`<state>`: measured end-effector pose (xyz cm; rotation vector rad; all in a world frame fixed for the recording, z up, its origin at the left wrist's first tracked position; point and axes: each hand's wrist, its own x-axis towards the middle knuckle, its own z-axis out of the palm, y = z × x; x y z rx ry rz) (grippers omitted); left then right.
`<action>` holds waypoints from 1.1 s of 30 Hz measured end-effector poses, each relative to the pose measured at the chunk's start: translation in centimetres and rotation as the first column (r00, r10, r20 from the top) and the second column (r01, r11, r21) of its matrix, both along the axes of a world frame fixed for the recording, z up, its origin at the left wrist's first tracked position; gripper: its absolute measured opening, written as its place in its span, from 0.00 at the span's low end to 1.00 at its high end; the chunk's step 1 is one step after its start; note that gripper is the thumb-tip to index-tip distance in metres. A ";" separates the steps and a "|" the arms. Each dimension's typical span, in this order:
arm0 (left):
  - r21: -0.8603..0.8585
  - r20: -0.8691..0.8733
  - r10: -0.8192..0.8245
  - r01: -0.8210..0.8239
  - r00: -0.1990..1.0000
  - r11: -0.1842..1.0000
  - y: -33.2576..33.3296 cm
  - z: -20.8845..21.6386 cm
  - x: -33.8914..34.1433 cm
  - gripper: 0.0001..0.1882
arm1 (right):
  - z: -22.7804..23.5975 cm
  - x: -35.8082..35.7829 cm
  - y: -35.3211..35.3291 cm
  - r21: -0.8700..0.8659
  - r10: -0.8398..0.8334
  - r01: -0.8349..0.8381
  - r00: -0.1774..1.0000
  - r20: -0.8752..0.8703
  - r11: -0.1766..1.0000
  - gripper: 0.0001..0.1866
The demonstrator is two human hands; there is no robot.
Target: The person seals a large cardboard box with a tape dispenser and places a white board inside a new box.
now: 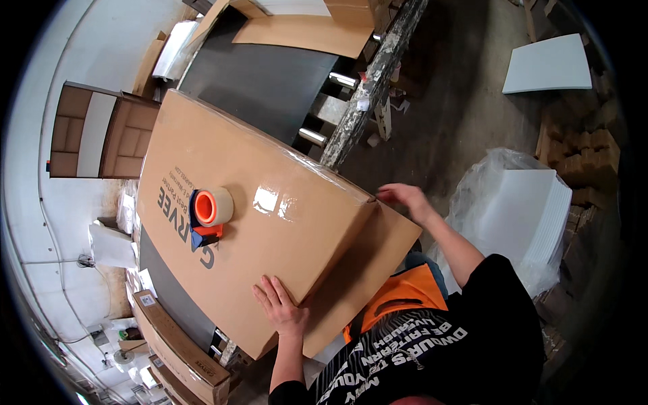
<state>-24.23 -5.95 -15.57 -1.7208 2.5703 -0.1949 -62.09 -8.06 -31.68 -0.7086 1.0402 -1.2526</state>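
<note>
A large brown cardboard box (283, 236) with dark printing lies in front of me. My left hand (282, 309) rests flat on its top by the near edge, fingers stretched out. At the box's right corner is my right hand (405, 199), its fingers loosely extended beside the edge and holding nothing that I can see. A cardboard flap (385, 250) sticks out from the near side, below the top edge. On the box top sits a tape dispenser (208, 214), blue and orange, with a roll of tape. Shiny clear tape runs along the far right edge.
The box lies on a conveyor with a dark belt (263, 74) and metal rollers (312, 137). Another open carton (304, 34) stands at the far end. White sheets in plastic wrap (520, 216) are stacked at right. Long cartons (179, 344) lie at lower left.
</note>
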 end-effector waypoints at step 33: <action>0.087 -0.189 -0.269 0.289 0.944 0.953 -9.2 -0.9 -11.1 0.56 | 13.5 5.4 -10.4 -0.214 0.299 -0.548 0.697 -0.652 0.809 0.55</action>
